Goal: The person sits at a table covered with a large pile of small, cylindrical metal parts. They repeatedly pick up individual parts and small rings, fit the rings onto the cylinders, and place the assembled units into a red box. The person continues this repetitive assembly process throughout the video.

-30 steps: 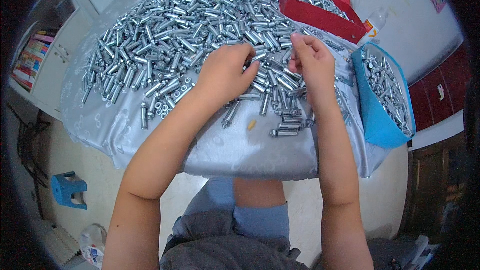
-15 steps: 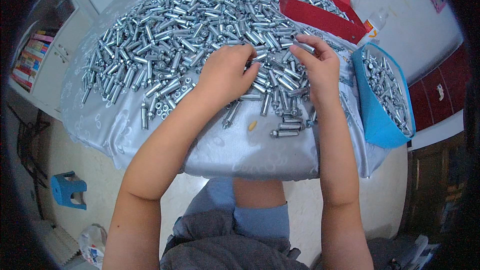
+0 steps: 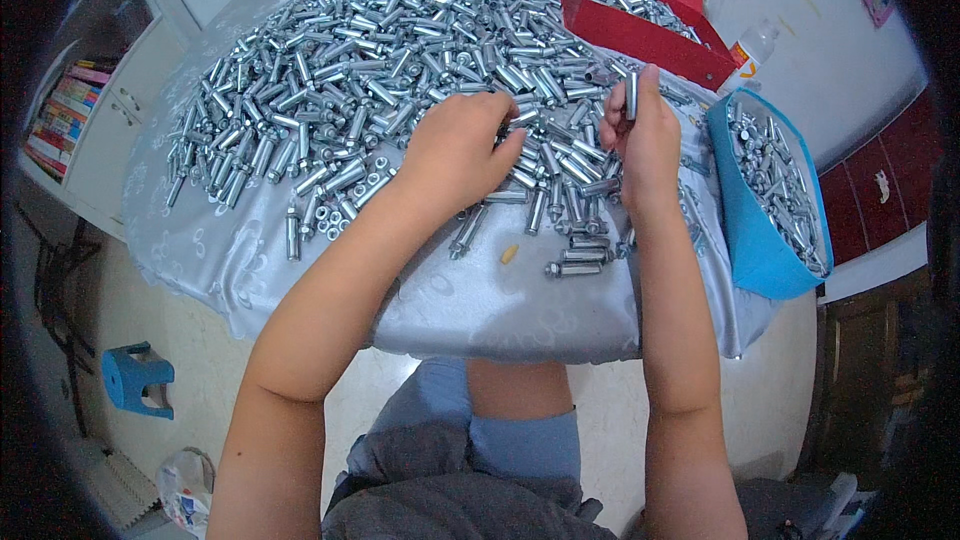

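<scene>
A wide heap of silvery expansion bolts (image 3: 370, 60), with metal sleeves and nuts, covers most of the table. My right hand (image 3: 645, 135) is raised over the heap's right side. It grips one expansion bolt (image 3: 631, 97), held upright between thumb and fingers. Over the middle of the heap's near edge rests my left hand (image 3: 460, 145), palm down and touching the bolts. Its thumb stands apart from the curled index finger, and I see nothing held between them; the other fingertips are hidden. Several loose nuts (image 3: 330, 218) lie left of my left wrist.
At the right edge stands a blue fabric bin (image 3: 775, 275) full of bolts. Behind it are a red box (image 3: 650, 45) with more bolts and a plastic bottle (image 3: 755, 43). A small yellowish piece (image 3: 510, 254) lies on the silvery tablecloth (image 3: 480, 315). A blue stool (image 3: 137, 378) is on the floor.
My right hand has turned and lifted slightly, so its bolt now points upright instead of lying slanted. My left hand has barely moved.
</scene>
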Tool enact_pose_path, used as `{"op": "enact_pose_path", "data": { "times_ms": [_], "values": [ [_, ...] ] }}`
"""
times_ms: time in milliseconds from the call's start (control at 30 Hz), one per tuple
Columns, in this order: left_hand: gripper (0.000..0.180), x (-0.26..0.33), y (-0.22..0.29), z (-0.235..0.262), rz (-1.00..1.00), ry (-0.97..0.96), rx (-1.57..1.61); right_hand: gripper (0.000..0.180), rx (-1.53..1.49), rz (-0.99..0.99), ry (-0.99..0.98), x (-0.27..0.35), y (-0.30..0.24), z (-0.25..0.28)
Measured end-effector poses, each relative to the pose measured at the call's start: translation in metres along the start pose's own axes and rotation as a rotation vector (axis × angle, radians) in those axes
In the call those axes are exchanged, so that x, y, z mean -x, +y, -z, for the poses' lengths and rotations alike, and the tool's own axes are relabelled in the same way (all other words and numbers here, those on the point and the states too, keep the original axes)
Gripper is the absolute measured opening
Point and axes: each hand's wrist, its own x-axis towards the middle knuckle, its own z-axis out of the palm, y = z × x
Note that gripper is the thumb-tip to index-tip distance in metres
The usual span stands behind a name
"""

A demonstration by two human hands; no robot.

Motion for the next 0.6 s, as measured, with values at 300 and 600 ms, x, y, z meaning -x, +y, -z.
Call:
{"op": "enact_pose_path", "data": {
  "times_ms": [300, 600],
  "values": [
    [0.022, 0.001, -0.003, -0.002, -0.031, 0.013, -0.011, 0.017, 0.116, 0.094, 0.054, 0.002, 0.002, -0.002],
    [0.022, 0.002, -0.003, -0.003, -0.043, 0.024, -0.023, 0.016, 0.289, 0.273, 0.018, 0.001, 0.008, -0.001]
  ]
}}
